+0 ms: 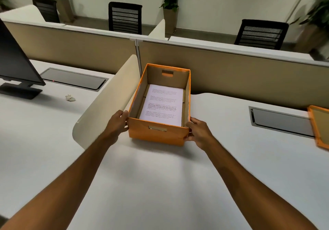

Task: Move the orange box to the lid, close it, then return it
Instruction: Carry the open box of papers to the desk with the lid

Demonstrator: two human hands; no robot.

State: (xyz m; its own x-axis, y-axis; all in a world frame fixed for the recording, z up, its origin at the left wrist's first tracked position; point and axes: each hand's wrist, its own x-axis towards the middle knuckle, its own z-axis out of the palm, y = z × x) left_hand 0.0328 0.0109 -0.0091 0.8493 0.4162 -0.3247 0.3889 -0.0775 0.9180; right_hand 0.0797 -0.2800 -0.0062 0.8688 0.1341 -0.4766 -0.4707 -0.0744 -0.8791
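Early stage. Orange box (pixel 160 105) open on desk (pixel 160 185), beside divider (pixel 106 101); left hand (pixel 116 123), right hand (pixel 198 131) gripping near corners. Lid (pixel 320 128) far right, well apart. Move, closing, return all pending.

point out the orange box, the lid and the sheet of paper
orange box (pixel 156 136): head view, on its near outer wall, below the handle slot
lid (pixel 320 128): head view, on its inner face at the right edge of the picture
sheet of paper (pixel 162 105): head view, on the middle of the printed page inside the box

One orange box (pixel 156 135), one lid (pixel 320 128), three chairs (pixel 125 17), two hands (pixel 116 123)
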